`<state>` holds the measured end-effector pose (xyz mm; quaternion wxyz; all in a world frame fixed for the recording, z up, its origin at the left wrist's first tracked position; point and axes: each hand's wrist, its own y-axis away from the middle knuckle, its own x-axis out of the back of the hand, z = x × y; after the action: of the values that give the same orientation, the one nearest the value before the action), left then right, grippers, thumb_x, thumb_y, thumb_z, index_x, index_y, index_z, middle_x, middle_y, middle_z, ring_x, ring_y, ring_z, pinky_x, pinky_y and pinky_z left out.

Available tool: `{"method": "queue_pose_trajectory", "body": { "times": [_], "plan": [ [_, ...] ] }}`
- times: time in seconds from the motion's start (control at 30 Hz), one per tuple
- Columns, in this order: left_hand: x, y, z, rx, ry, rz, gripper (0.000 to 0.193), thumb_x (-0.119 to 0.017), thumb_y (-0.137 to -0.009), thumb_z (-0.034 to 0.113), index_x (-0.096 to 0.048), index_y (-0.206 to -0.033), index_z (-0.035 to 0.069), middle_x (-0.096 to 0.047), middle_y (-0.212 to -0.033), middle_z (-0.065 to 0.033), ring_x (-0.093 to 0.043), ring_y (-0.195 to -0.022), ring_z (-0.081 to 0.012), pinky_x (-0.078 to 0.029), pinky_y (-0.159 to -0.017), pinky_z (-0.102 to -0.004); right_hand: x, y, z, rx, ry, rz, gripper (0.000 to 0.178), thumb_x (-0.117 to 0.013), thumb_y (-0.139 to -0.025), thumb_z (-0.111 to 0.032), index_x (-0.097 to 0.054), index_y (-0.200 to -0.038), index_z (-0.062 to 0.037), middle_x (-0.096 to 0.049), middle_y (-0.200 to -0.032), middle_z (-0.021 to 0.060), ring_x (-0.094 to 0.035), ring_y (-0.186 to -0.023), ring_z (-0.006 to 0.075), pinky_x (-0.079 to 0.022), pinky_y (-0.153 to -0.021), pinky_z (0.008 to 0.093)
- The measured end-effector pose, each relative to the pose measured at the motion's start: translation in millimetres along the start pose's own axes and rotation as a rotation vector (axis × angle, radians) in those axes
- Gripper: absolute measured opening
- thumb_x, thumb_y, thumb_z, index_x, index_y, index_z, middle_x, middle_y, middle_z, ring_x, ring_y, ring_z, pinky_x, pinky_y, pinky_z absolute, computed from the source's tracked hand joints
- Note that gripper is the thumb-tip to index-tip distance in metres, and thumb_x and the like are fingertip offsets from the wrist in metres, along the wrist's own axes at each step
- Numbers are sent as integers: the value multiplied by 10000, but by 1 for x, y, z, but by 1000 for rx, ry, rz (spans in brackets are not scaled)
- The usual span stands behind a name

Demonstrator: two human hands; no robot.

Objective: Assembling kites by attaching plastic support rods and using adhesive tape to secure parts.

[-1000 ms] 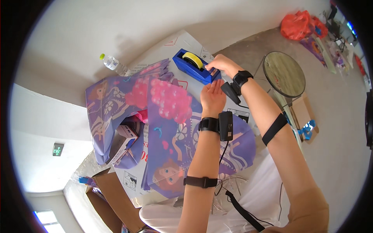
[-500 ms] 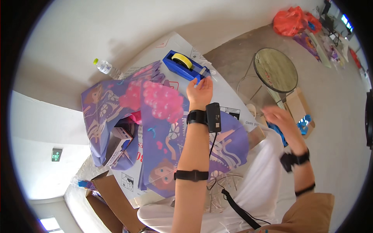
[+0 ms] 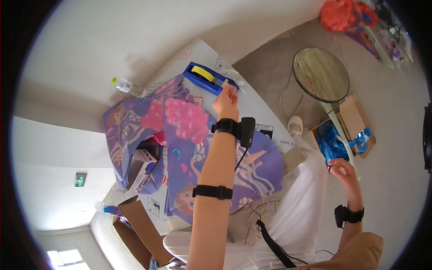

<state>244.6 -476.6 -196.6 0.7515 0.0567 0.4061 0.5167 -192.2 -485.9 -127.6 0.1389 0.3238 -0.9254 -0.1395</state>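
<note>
My left hand (image 3: pixel 226 102) is at the cutting end of a blue tape dispenser (image 3: pixel 194 81), its fingers pinched on the tape's free end. A yellow-cored roll of tape (image 3: pixel 203 73) sits in the dispenser. Low on the right, my right hand (image 3: pixel 345 172) has thumb and fingers closed on a thin blue strip. It is just in front of a cardboard box (image 3: pixel 357 110) on the floor that holds a tangle of blue strips (image 3: pixel 332 143). Purple printed sheets (image 3: pixel 265 157) with cartoon figures and pink shapes cover much of the table beneath my left forearm.
A water bottle (image 3: pixel 128 85) stands by the wall at the table's far left. A round stool (image 3: pixel 320 74) is on the floor right of the table. An open carton (image 3: pixel 143 227) is at lower left. Red plastic bags (image 3: pixel 338 15) lie at the far right.
My left hand has turned from open, palm up, to pinching at the dispenser's end. My right hand has moved down and right, out of a blur, and closed on the blue strip. The view has shifted slightly.
</note>
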Motion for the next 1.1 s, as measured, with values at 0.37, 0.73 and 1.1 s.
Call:
{"method": "queue_pose_trajectory", "body": {
  "times": [0.37,0.73,1.1],
  "plan": [
    [25,18,28,-263,-687,177,132,-762,-757,93,-681,-742,-11,-663,-694,-76,-626,-628,-171,-491,-574,-289,-6,15,-4,69,149,2,121,-609,-922,-141,-550,-863,-53,-621,-1060,57,-556,-1051,169,-409,-938,313],
    [192,326,172,-827,-71,-158,189,-503,-1008,104,-533,-1189,61,-607,-1090,-68,-589,-974,-160,-477,-804,-288,-51,24,-89,248,212,-483,67,-591,-921,-35,-557,-958,8,-567,-923,48,-545,-860,119,-451,-827,257],
    [366,348,113,-639,328,193,209,-562,-974,72,-572,-1181,55,-632,-990,-45,-589,-899,-134,-474,-799,-284,-191,-62,-51,-31,445,-685,167,-688,-876,-70,-597,-1005,-14,-665,-872,42,-616,-748,109,-503,-682,248]
  ]
}}
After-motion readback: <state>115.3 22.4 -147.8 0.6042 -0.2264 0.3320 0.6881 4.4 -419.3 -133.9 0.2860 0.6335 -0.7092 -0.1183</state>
